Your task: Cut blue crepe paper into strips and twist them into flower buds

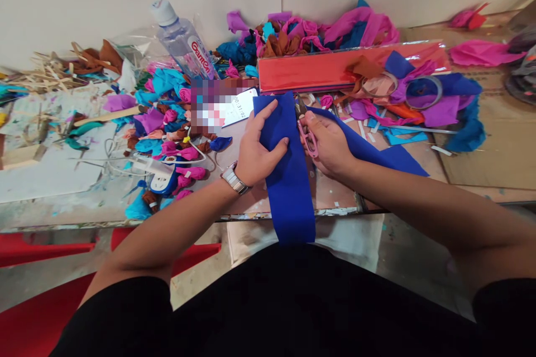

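Observation:
My left hand (260, 148) lies on a deep blue strip of fabric-like sheet (291, 195), fingers stretched out and thumb apart. The strip hangs over the table's front edge towards my body. In my right hand (329, 142) is a pair of scissors (309, 136) with pink handles. Their blades point away from me, beside the strip's upper right edge; whether they touch it I cannot tell. A second blue piece (364, 142) runs under and past my right hand to the right.
Left of my hands lie a phone (240, 107), a blue-and-white power socket (163, 178) with cables and many coloured scraps. A bottle (180, 39) stands behind them. At the back is a red wrapped pack (310, 70); tape rolls (424, 92) and cardboard (489, 162) are on the right.

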`<state>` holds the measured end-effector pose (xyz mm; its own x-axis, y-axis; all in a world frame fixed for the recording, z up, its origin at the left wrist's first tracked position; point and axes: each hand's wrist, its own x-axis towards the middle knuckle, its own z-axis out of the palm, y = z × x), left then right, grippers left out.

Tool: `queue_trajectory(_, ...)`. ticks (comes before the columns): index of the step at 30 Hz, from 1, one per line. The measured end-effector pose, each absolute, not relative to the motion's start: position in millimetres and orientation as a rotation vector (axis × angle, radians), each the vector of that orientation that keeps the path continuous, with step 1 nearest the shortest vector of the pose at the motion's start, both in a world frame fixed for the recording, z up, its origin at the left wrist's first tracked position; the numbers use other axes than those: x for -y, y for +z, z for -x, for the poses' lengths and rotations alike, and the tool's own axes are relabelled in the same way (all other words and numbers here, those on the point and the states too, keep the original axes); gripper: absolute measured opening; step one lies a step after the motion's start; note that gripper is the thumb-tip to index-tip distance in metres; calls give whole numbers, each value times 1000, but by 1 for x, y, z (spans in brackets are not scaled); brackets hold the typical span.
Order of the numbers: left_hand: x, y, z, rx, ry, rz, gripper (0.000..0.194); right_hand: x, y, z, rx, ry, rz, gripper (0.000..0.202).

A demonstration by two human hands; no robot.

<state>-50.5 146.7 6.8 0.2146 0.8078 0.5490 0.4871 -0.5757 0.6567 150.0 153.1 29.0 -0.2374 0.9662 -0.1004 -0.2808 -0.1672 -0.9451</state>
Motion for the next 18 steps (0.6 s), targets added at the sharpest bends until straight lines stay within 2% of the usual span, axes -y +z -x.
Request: queue_trajectory(18,-143,5,46,-1194,1290,-2179,76,-152,32,-149,1055,1532,944,59)
